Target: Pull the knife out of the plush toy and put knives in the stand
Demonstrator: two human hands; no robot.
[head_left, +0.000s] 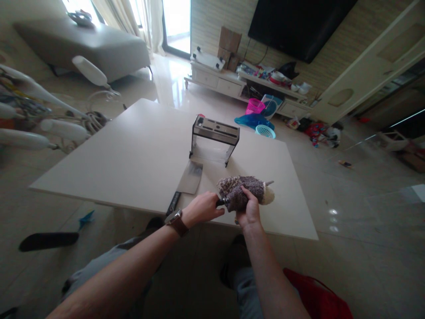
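Observation:
My left hand (205,207), with a watch on its wrist, is closed around the black handle (222,202) of what looks like a knife. Most of its blade is hidden inside a shaggy grey-brown cloth (250,184) with a cream patch, and a narrow grey tip (269,182) pokes out on the right. My right hand (249,212) grips the cloth around the blade, thumb on top. A cleaver (191,177) lies flat on the white table to the left, its black handle towards me. Behind it stands a knife block (215,137) with a slotted top and see-through sides.
The white table (109,155) spreads out before me, its near edge just under my hands. White-backed chairs (89,71) stand at the left. Beyond the table are a blue bag (254,120), a pink basket (255,106) and a light-blue basket (265,131). Something red (315,294) lies low at the right.

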